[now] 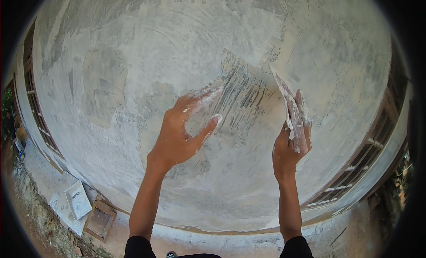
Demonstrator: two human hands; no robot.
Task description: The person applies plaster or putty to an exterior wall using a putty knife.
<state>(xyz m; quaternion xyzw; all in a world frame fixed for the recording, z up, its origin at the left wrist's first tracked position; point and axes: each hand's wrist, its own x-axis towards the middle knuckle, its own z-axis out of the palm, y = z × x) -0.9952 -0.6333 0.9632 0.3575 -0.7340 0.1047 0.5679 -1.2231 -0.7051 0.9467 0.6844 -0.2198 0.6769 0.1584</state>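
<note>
A grey plastered wall (pixel 186 49) fills most of the view, with a darker patch of streaked scrape marks (pixel 242 94) in the middle. Just left of that patch, my left hand (pixel 179 125) is raised with its fingers stretched out and its thumb apart. White putty coats its fingertips, and it holds nothing. On the right, my right hand (pixel 293 142) is closed round a thin flat putty scraper (pixel 284 91), seen nearly edge-on, its blade smeared with white putty. The scraper's upper tip is close to the wall; whether it touches cannot be made out.
Wood-framed windows with bars stand at the left (pixel 37 103) and right (pixel 368 147) of the wall. Low at the left are a pale, putty-smeared tray (pixel 78 200) and a small wooden frame or stool (pixel 100 220). A concrete ledge (pixel 222 242) runs along the wall's foot.
</note>
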